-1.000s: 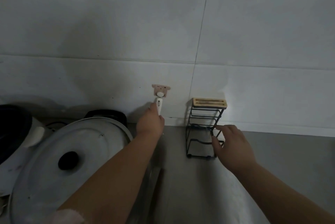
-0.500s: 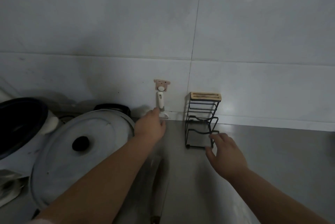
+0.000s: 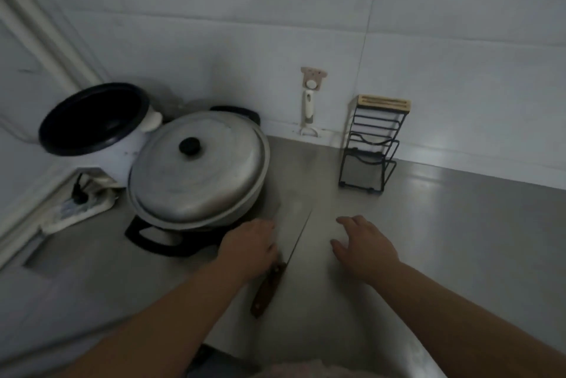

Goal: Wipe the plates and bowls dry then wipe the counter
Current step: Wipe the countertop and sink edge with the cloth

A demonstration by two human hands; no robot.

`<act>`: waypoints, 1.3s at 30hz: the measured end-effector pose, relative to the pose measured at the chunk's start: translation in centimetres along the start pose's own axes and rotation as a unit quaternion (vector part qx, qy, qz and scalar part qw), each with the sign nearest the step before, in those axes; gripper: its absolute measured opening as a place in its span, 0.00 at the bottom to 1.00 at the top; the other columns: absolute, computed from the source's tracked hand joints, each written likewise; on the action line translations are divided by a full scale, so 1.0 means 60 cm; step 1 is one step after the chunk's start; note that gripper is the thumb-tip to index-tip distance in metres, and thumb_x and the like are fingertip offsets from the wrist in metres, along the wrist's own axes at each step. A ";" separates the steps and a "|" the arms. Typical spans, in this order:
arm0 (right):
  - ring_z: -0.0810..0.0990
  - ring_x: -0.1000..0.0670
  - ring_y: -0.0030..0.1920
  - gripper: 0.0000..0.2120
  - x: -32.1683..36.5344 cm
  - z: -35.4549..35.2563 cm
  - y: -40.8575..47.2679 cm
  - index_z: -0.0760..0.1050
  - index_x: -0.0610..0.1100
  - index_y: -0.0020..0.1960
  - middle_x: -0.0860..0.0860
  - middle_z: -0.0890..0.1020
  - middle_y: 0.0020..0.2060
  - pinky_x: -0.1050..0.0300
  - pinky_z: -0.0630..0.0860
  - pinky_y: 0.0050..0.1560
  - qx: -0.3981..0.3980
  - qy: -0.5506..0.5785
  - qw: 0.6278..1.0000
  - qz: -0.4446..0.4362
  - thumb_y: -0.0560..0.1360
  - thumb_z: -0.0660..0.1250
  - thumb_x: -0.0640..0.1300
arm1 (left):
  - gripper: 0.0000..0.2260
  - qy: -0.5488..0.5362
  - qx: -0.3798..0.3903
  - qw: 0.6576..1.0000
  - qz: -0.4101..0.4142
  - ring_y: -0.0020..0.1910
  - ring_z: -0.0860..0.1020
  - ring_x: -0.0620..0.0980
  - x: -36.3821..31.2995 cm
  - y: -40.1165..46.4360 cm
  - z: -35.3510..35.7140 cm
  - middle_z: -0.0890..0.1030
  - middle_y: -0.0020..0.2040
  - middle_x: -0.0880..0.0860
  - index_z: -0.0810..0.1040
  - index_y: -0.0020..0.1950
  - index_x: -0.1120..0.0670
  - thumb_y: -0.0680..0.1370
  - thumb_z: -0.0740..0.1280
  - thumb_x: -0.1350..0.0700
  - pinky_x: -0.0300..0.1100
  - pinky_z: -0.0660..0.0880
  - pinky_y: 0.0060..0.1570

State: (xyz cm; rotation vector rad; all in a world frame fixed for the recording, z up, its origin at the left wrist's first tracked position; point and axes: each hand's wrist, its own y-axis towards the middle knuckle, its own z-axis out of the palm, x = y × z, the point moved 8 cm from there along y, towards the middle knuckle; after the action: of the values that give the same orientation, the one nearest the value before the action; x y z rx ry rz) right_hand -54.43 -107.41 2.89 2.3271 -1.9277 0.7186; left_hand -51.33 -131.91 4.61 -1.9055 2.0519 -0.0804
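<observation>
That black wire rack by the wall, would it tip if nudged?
Probably: the wire rack stands tall on a narrow base and looks empty, so likely light. It should stay stiff, and may slide on the smooth counter.

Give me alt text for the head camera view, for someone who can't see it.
A person's left hand reaches to a cleaver lying on a grey counter, while the right hand hovers open beside it. A lidded pot and a wire knife rack stand behind.

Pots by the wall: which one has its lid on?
The big silver pot nearest the left hand wears a domed lid with a black knob. The white cooker in the corner behind it gapes open, showing its dark inside.
</observation>
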 end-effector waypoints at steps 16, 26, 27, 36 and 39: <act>0.77 0.46 0.62 0.41 0.191 0.207 -0.100 0.57 0.54 0.79 0.50 0.73 0.65 0.49 0.78 0.59 0.075 -0.002 0.997 0.008 0.73 0.63 0.71 | 0.24 -0.016 0.045 0.999 0.003 0.62 0.76 0.53 0.165 -0.182 0.114 0.75 0.67 0.50 0.70 0.73 0.48 0.78 0.63 0.41 0.46 0.73 0.57; 0.78 0.44 0.61 0.54 0.237 0.268 -0.130 0.42 0.49 0.83 0.46 0.73 0.66 0.47 0.77 0.61 0.034 -0.018 0.994 0.104 0.71 0.64 0.75 | 0.20 -0.018 0.037 0.997 0.061 0.58 0.75 0.53 0.213 -0.195 0.143 0.77 0.62 0.50 0.73 0.66 0.48 0.77 0.61 0.42 0.48 0.75 0.53; 0.79 0.44 0.59 0.53 0.239 0.269 -0.130 0.42 0.48 0.83 0.46 0.74 0.65 0.47 0.77 0.60 0.021 -0.027 0.994 0.107 0.72 0.64 0.74 | 0.20 -0.017 0.034 0.997 0.067 0.58 0.76 0.53 0.215 -0.196 0.145 0.77 0.61 0.50 0.73 0.65 0.49 0.76 0.61 0.42 0.49 0.75 0.53; 0.81 0.48 0.49 0.44 0.220 0.248 -0.150 0.46 0.51 0.83 0.49 0.80 0.57 0.52 0.80 0.50 -0.023 0.010 0.990 0.140 0.76 0.65 0.62 | 0.19 -0.026 -0.003 0.994 0.108 0.53 0.79 0.55 0.211 -0.182 0.124 0.79 0.58 0.51 0.77 0.62 0.49 0.76 0.62 0.42 0.47 0.77 0.50; 0.80 0.50 0.48 0.40 0.201 0.214 -0.172 0.51 0.54 0.82 0.51 0.80 0.56 0.57 0.77 0.45 -0.048 0.036 0.988 0.144 0.76 0.65 0.61 | 0.20 -0.031 -0.014 0.993 0.116 0.54 0.80 0.55 0.195 -0.168 0.105 0.79 0.61 0.50 0.77 0.64 0.48 0.75 0.63 0.41 0.47 0.77 0.52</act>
State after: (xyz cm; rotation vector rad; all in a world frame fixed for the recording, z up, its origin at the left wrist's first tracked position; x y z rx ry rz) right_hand -39.10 -120.19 -1.42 1.9617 -2.2381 0.6971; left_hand -40.41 -143.17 -1.05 -1.6488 2.2250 0.0636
